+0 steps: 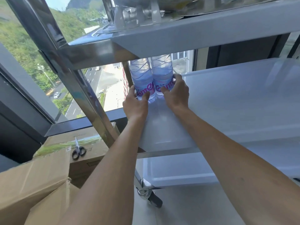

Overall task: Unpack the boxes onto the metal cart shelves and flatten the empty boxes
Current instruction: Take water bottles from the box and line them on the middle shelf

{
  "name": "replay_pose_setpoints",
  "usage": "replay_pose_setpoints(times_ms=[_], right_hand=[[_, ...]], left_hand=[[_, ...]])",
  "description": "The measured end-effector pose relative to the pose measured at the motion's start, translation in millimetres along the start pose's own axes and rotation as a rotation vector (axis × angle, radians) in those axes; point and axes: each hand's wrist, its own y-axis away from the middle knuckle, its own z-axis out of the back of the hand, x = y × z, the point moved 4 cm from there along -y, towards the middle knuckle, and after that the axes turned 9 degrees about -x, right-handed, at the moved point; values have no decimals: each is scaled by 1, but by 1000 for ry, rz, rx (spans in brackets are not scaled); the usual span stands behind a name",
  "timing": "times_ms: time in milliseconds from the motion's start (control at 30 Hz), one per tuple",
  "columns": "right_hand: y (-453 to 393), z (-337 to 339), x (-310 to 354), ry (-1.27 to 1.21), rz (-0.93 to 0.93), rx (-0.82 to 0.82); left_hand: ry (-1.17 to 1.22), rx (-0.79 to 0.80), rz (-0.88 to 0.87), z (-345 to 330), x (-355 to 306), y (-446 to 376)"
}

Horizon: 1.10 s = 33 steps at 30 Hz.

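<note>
Item: two clear plastic water bottles with pink-lettered labels, upright and touching at the far left corner of the white middle cart shelf (227,101). Left hand (135,104) curls round the left bottle (142,80); right hand (177,93) grips the right bottle (162,75).

Outstanding, judging by the view: brown cardboard boxes (32,184) below the left forearm, unflattened; black-handled scissors (78,149) atop one.

My left hand (135,103) and right hand (176,93): both bare, no gloves, no rings, no watch or wristband. My forearms bare along whole visible length, no sleeves in view. Nails short, unpainted. Small dark mark on right forearm
</note>
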Motion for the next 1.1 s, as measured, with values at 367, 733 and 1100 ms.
replay_pose_setpoints(times_ms=[367,733,1100], right_hand=[[-1,7,-12,-101,43,42],[2,6,-15,14,37,24],[21,9,-4,401,59,67]], left_hand=[[8,-24,30,-1,-2,0],[29,-6,28,-2,0,4],[-178,38,-50,3,-8,16]])
